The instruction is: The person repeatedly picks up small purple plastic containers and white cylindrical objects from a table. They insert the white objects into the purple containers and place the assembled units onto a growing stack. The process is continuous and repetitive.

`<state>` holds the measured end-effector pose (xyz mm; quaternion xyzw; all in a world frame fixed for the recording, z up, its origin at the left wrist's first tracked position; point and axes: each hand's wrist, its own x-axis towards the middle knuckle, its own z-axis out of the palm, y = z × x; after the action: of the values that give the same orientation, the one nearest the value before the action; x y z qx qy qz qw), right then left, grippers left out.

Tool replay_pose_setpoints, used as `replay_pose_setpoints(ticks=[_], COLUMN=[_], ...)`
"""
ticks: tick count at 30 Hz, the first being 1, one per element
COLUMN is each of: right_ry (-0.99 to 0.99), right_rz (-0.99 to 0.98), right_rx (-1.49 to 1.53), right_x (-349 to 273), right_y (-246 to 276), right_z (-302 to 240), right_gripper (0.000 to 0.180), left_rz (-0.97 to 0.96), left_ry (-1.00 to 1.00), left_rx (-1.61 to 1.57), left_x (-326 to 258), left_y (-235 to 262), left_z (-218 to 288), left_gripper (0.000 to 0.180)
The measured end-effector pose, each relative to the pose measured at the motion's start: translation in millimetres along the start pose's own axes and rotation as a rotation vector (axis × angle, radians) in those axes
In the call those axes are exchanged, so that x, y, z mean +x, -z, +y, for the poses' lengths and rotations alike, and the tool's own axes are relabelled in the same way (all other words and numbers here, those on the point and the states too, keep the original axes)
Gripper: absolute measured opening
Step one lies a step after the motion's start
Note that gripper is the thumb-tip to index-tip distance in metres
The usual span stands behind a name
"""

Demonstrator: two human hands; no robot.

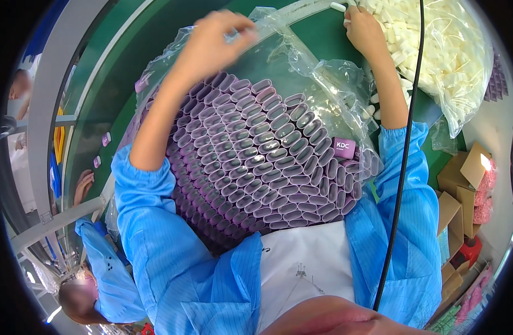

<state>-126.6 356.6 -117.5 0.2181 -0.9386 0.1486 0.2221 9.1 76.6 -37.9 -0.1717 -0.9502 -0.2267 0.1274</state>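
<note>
My left hand (220, 38) is raised over the far edge of a clear plastic bag, slightly blurred. Its fingers are curled, thumb apart from them, with nothing visible between. Below it, a dense block of purple oval open-topped cases (251, 142) stands in rows in front of me. At the far right, my right hand (363, 28) is closed in a pinch, a small white piece (347, 22) at its fingertips. Beside those fingertips lies a white oblong piece (338, 6) on the green table. A heap of cream-white pieces (435, 53) fills a clear bag to the right.
A clear plastic bag (346, 92) lies around the cases. A black cable (401, 167) hangs down past my right arm. Cardboard boxes (457, 190) stand at the right. Small purple pieces (106, 139) lie on the green surface at left. Another person in blue (108, 268) is at lower left.
</note>
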Motion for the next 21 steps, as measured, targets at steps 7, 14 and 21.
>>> replay_pose_setpoints(ticks=[7,14,21], right_ry=[0.074,-0.016,0.087], right_rz=[-0.188,-0.399,-0.218], right_rx=[0.351,0.406,0.433], right_x=[-3,-15,-24], right_y=[16,29,31], right_z=[7,2,-12], right_gripper=[0.02,0.019,0.012], left_rz=[-0.353,-0.666,-0.274], left_ry=[-0.201,0.009,0.128], left_rx=[-0.106,-0.252,-0.601], left_x=[-22,-3,-3], left_y=[-35,-24,-16], left_z=[57,56,54], left_gripper=[0.037,0.031,0.034])
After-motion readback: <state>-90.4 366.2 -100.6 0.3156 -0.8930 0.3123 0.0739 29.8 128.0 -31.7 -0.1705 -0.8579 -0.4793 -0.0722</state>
